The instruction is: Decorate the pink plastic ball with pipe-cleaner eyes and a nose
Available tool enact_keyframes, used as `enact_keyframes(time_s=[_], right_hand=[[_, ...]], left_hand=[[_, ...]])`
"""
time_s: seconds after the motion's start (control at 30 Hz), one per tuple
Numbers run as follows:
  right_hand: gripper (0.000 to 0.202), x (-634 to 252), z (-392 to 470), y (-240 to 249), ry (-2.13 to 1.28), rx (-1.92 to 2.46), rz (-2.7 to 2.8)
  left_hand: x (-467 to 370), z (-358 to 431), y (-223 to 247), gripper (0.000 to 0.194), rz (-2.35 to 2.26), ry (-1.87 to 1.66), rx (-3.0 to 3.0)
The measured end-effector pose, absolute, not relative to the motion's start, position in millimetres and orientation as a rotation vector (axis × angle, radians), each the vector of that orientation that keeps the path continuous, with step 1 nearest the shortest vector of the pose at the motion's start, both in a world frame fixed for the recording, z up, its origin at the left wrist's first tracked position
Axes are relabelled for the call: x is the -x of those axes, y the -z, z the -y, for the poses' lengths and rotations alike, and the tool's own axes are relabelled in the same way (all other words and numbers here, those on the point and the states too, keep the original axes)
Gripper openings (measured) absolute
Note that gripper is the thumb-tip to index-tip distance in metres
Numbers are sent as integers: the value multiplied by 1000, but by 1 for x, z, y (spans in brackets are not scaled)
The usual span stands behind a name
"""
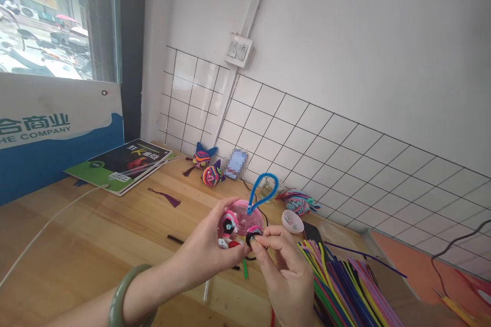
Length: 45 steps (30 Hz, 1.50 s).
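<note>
A round pink pipe-cleaner figure [242, 209] is held up over the table by my left hand [209, 237], thumb below and fingers around its left side. Two black eye pieces with shiny centres sit on its front, and red and white bits show beneath them. From its top rises a blue pipe-cleaner loop [275, 186]. My right hand [287, 271] pinches the right-hand black eye [250, 238] between thumb and fingertips, against the figure. The figure's back is hidden.
Bundled coloured pipe cleaners [345, 286] lie at right, beside a small white bowl [287, 227] of small parts. Finished yarn-like figures [210, 176], a phone [236, 162] and a glass jar [268, 191] line the wall. A purple tassel [169, 197] and booklet [126, 166] lie left.
</note>
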State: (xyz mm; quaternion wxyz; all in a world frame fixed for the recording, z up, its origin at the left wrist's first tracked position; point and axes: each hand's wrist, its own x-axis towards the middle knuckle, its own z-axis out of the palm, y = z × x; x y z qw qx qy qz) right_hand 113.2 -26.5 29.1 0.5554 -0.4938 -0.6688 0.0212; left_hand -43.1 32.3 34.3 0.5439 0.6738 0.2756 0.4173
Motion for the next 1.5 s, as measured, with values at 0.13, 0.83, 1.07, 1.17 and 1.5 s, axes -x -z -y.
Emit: enact_keyframes(time_s=[0.13, 0.83, 1.07, 1.17, 1.5], right_hand=[[6, -113, 26, -29, -56, 1171, 1583], [5, -111, 26, -29, -117, 1230, 1512], [4, -109, 24, -30, -166, 1184, 1507], [4, -109, 24, -31, -195, 1184, 1499], [5, -111, 25, -28, -166, 1216, 1521]], left_hand=[[43, -33, -35, 62, -662, -985, -1600], [41, -36, -32, 61, -625, -970, -1547], [42, -36, -36, 61, -599, -944, -1522], [42, -37, -37, 61, -618, -955, -1549], [41, -37, -35, 59, -590, -950, -1517]])
